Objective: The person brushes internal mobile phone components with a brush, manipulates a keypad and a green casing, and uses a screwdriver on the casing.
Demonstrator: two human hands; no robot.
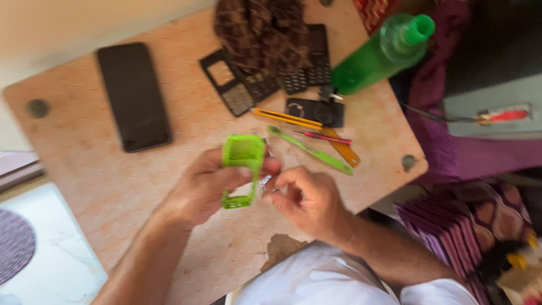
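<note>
While the left hand point(206, 189) grips a bright green, open-windowed plastic frame point(241, 169), the right hand point(302, 197) pinches a small metal tool point(266, 182).

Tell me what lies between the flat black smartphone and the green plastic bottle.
In the head view, between smartphone and bottle: dismantled black keypad phones under a brown patterned cloth.

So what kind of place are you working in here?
Likely a small home phone-repair table: keypad phone parts, a black smartphone and small screwdrivers lie beside the green phone frame in the left hand.
</note>
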